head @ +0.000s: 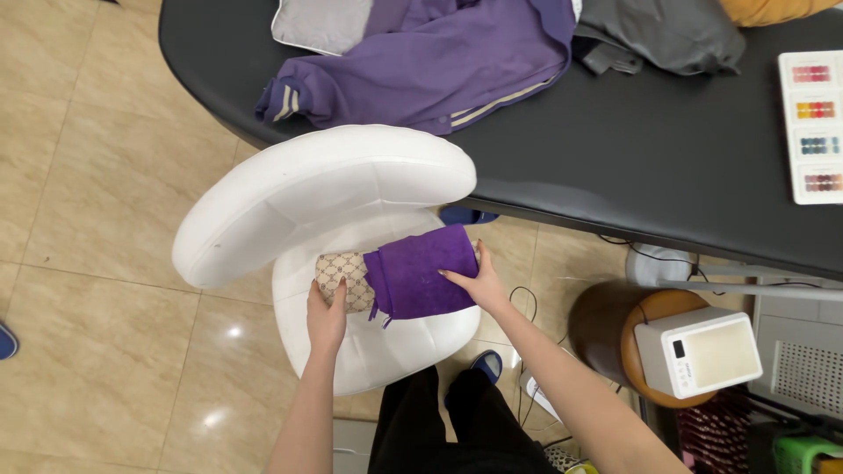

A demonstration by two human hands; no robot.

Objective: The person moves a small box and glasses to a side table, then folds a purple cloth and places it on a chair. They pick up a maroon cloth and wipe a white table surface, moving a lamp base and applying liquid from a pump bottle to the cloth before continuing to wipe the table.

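The fingers of the left hand (327,318) lie flat and together on the small beige patterned fabric pouch (344,279), pressing its lower edge rather than gripping it. The right hand (475,283) has its fingers spread narrow along the right edge of the folded purple cloth (420,273), thumb tucked out of sight — whether it pinches the cloth I cannot tell. Both pieces lie touching, at centre frame, on the seat of the white padded chair (378,351). The cloth looks soft, light and limp, likely to sag if lifted by one corner — better taken along a folded edge. Above, in the upper part of the frame, a purple jacket (421,66) lies on the black padded table (650,158).
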